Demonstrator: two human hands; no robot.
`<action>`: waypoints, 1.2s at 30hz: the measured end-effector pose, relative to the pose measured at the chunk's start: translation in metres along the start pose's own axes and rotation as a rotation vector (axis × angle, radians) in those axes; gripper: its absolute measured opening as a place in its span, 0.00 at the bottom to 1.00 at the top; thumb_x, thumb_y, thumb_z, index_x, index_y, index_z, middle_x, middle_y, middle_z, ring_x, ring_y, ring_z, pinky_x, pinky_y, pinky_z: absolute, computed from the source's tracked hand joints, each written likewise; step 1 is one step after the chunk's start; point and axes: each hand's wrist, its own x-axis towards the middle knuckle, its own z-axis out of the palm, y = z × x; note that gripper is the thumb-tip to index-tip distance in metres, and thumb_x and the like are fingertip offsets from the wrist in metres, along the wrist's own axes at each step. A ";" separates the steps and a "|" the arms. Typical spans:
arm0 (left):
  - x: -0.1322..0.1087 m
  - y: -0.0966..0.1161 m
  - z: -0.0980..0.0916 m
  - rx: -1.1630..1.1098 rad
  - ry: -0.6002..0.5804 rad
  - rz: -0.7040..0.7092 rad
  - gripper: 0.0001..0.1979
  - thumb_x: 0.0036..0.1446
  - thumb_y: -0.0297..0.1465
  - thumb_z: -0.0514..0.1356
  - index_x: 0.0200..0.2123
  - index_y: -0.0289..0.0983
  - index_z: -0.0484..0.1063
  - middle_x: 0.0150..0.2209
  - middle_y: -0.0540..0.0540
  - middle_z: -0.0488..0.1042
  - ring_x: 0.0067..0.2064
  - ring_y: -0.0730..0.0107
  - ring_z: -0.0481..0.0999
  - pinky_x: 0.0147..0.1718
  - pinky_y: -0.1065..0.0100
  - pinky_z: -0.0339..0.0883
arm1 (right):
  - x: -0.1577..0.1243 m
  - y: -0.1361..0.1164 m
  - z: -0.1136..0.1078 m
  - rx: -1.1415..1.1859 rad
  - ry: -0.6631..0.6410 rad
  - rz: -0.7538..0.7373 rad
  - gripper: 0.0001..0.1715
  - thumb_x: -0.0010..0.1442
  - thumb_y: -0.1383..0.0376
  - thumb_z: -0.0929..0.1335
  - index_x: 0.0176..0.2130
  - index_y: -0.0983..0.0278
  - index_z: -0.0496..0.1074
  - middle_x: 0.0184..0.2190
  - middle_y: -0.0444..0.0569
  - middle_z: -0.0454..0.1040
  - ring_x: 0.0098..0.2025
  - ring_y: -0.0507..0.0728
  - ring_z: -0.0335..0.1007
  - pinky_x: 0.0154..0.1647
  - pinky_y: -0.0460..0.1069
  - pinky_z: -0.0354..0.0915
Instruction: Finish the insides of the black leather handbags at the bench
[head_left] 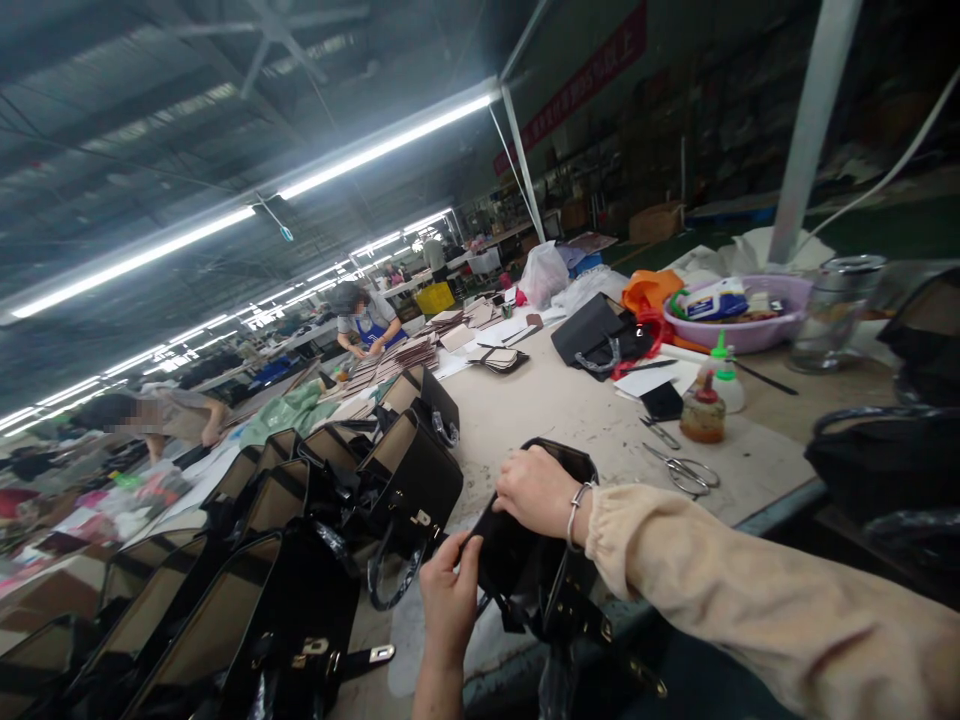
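Observation:
A black handbag [517, 570] with gold-coloured metal parts hangs tilted at the table's near edge, between my hands. My left hand [452, 590] pinches the bag's rim at its left side, thumb and fingers pressed together. Over the upper part of the same bag, my right hand [541, 492] has its fingers curled round the edge; a bracelet and a beige sleeve show at the wrist. The bag's opening is partly covered by my right hand. Left of it stand several open black bags [416, 480] with tan linings.
Scissors [686, 470], a glue bottle [703, 412] and a green-capped bottle [726, 380] lie or stand at the right. Behind them are a purple basin [757, 335], a glass jar [832, 320] and a black bag [600, 335]. Two people work farther left.

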 end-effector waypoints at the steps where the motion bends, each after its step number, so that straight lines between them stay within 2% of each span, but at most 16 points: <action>1: 0.000 0.000 0.000 0.001 -0.008 -0.003 0.14 0.54 0.39 0.56 0.31 0.34 0.75 0.24 0.49 0.74 0.26 0.71 0.70 0.25 0.74 0.63 | 0.000 0.000 0.000 0.002 0.004 -0.001 0.15 0.57 0.57 0.65 0.27 0.65 0.74 0.30 0.49 0.73 0.37 0.56 0.65 0.35 0.51 0.53; 20: 0.004 -0.006 -0.001 0.060 -0.075 -0.027 0.14 0.56 0.39 0.53 0.33 0.36 0.71 0.24 0.51 0.71 0.26 0.73 0.69 0.26 0.74 0.61 | 0.000 0.000 0.000 -0.003 -0.002 0.017 0.15 0.57 0.57 0.65 0.27 0.64 0.74 0.30 0.49 0.73 0.37 0.57 0.65 0.36 0.51 0.54; 23: 0.005 0.000 -0.004 0.056 -0.122 -0.054 0.14 0.56 0.40 0.52 0.33 0.36 0.71 0.24 0.51 0.71 0.26 0.73 0.69 0.27 0.74 0.61 | 0.002 -0.001 -0.001 -0.013 -0.022 0.022 0.15 0.57 0.58 0.64 0.28 0.65 0.73 0.31 0.50 0.73 0.37 0.57 0.65 0.36 0.52 0.54; 28: 0.017 0.019 -0.008 0.051 -0.209 -0.079 0.14 0.55 0.40 0.53 0.38 0.38 0.72 0.30 0.49 0.75 0.32 0.70 0.72 0.32 0.73 0.63 | 0.002 -0.003 -0.002 -0.002 -0.006 0.020 0.14 0.58 0.59 0.64 0.28 0.65 0.73 0.31 0.50 0.73 0.37 0.57 0.65 0.36 0.52 0.54; 33: 0.030 0.024 0.000 0.211 -0.179 -0.033 0.16 0.56 0.40 0.52 0.29 0.37 0.75 0.25 0.49 0.74 0.29 0.71 0.71 0.29 0.73 0.60 | 0.003 -0.001 -0.002 -0.010 -0.023 0.042 0.14 0.57 0.58 0.65 0.28 0.65 0.74 0.31 0.50 0.73 0.37 0.58 0.66 0.37 0.52 0.55; 36: 0.032 0.020 0.003 0.209 -0.133 -0.012 0.16 0.56 0.39 0.51 0.29 0.37 0.74 0.26 0.49 0.74 0.29 0.71 0.71 0.29 0.73 0.60 | 0.002 0.004 -0.004 -0.020 -0.043 0.049 0.15 0.57 0.57 0.65 0.29 0.64 0.74 0.32 0.50 0.73 0.39 0.58 0.65 0.37 0.52 0.55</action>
